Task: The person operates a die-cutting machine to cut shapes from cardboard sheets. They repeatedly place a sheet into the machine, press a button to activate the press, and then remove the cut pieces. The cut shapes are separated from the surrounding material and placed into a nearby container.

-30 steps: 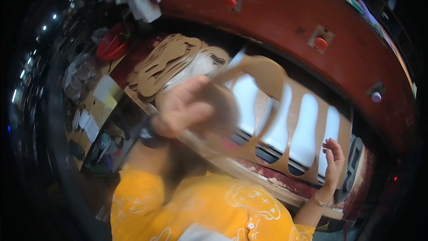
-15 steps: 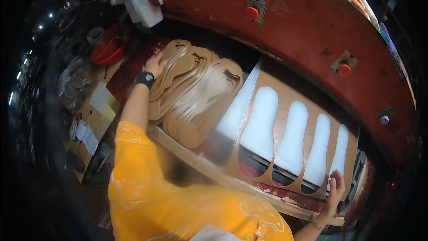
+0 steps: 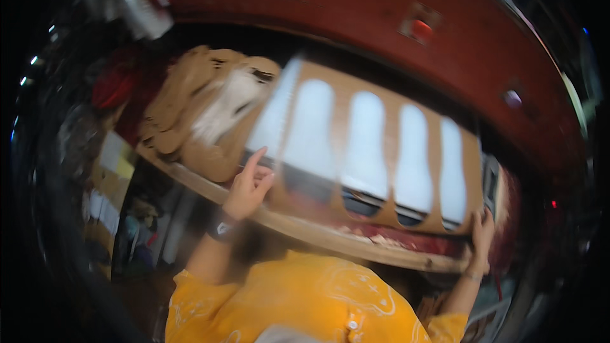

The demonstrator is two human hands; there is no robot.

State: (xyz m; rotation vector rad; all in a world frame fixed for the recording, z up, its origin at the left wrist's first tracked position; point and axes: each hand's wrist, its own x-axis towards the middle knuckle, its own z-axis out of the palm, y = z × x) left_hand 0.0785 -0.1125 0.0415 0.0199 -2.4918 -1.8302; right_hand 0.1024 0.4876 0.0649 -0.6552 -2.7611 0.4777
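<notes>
A brown sheet [image 3: 392,152] with a row of cut-out insole shapes lies on the bench, and a white surface shows through the holes. My left hand [image 3: 249,189] is by the sheet's near left corner, index finger stretched out and the others loosely bent, holding nothing I can see. At the near right corner my right hand [image 3: 483,238] has its thumb and fingers closed on the sheet's edge, though motion blurs it. Left of the sheet lies a pile of brown insole-shaped pieces [image 3: 184,98], overlapping in stacks, some with a pale sheen.
A red machine beam [image 3: 356,6] with red buttons [image 3: 422,29] spans the far side. The bench's wooden front edge [image 3: 305,232] runs in front of me. Left are a red basin [image 3: 117,79], papers [image 3: 117,152] and a hanging white plastic bag [image 3: 136,0].
My left hand has left the insole pile and come right to the sheet's left end. My right hand has moved to the sheet's right corner. The view has shifted right.
</notes>
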